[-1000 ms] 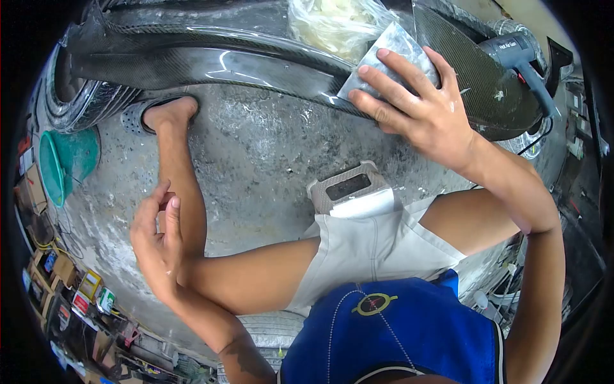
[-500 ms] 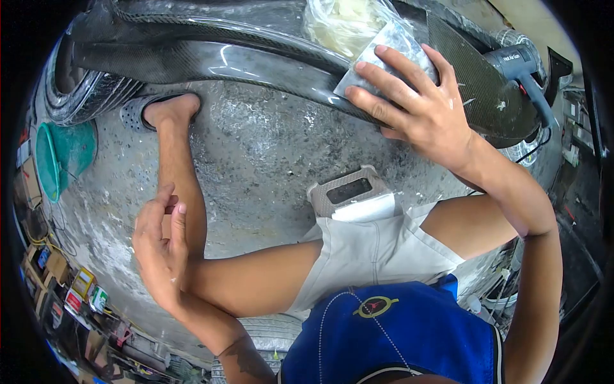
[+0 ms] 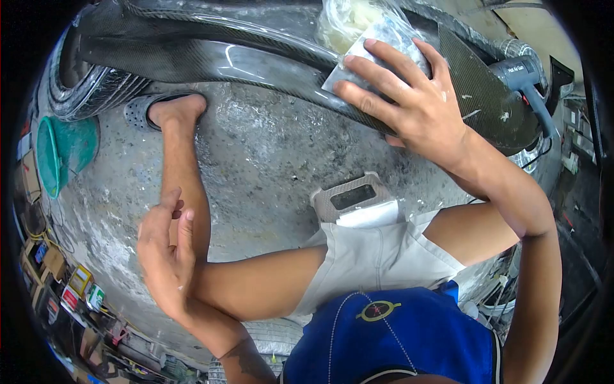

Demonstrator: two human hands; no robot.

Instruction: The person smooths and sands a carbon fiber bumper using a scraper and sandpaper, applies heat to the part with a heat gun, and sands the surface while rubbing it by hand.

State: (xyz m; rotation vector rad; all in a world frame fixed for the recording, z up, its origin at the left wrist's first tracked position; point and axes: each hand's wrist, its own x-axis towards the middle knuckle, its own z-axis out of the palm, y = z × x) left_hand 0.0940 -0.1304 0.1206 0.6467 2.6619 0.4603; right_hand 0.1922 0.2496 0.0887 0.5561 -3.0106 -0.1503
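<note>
Carbon-fibre panel [image 3: 256, 63]: grey sheet [image 3: 398, 40] slid toward 9 o'clock, new stretch covered
Your right hand [image 3: 423, 105]: spread
Left hand [image 3: 165, 259]: half-curled

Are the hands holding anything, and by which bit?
The right hand spreads its fingers over the top of a shiny grey sheet; any grip underneath is hidden. The left hand looks empty.

The right hand [image 3: 425, 105] and the grey sheet [image 3: 401, 43] beneath it shift along the carbon-fibre panel [image 3: 256, 64] toward its tyre end. The sheet's upper portion now overlaps more of the clear plastic bag [image 3: 345, 22]. More panel is exposed between the hand and the heat gun [image 3: 515, 73].
</note>
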